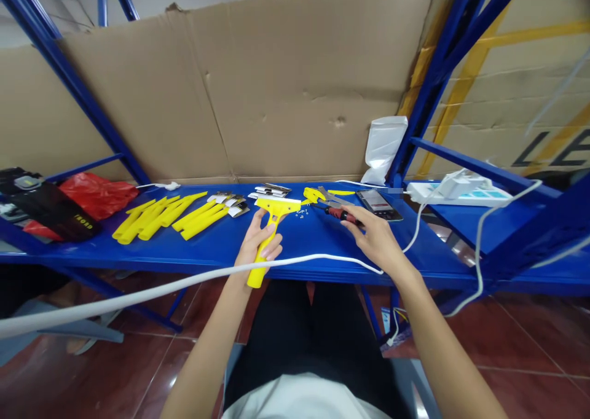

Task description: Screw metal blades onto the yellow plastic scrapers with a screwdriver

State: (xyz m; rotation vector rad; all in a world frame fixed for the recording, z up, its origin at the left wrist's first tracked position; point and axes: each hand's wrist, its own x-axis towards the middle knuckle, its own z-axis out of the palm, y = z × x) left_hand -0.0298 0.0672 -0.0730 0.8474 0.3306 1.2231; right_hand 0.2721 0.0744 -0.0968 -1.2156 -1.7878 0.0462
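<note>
My left hand [256,239] is closed round the handle of a yellow scraper [277,206], whose wide head points away from me and carries a pale strip along its top edge. In my right hand [374,233] is a screwdriver [340,214] with a red and black handle, its shaft directed left towards the scraper head. Several tiny screws [302,214] lie scattered on the blue table [318,241] just beyond the scraper. Behind the screwdriver are yellow plastic parts [313,194] and grey metal blades [332,198].
Several yellow handles [154,219] lie at left, near packaged blades [233,203]. A phone [378,203], a white bag [385,148] and a power strip [479,195] are at right. A white cable [193,279] crosses the foreground. A black case [50,204] and red bag [96,195] stand far left.
</note>
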